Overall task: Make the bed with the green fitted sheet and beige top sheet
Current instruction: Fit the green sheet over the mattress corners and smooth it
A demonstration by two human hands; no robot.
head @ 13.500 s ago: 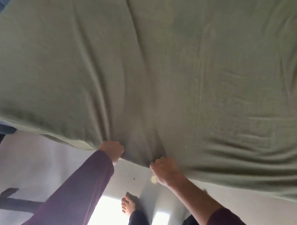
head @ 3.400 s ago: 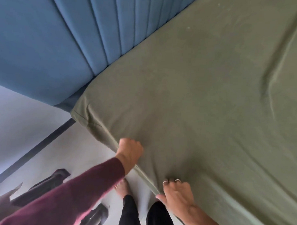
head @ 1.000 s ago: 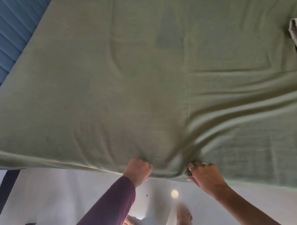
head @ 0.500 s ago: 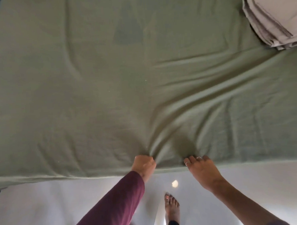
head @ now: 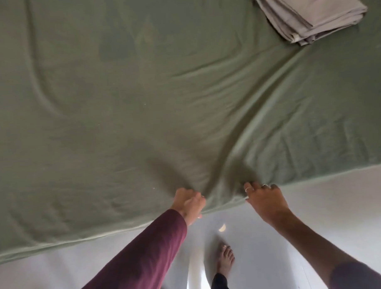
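Both hands are at the near edge of the bed, working the green fitted sheet (head: 140,107) down over the side of the mattress. The left hand (head: 189,201) is clenched on a bunch of the green cloth right at the edge, and the right hand (head: 265,199), just beside it, has its fingers curled over the hem and gripping it; deep creases fan out from between the two toward the far right of the bed. Compared with a second ago, when only a sliver of pale cloth showed at the right margin, the view has slid along the bed and the folded beige top sheet (head: 310,12) now sits in full sight near the far right, lying on top of the green sheet and well apart from the hands. A few seconds ago the hands were at the corner by the blue headboard, which is no longer in view, so the tucking seems to have progressed along this side toward the foot. The green sheet already covers the whole visible mattress, though wrinkled at the right; I judge the fitted-sheet stage nearly finished, with smoothing left and the beige sheet not yet unfolded. A bare foot (head: 226,260) stands on the pale floor (head: 327,204) below the edge.
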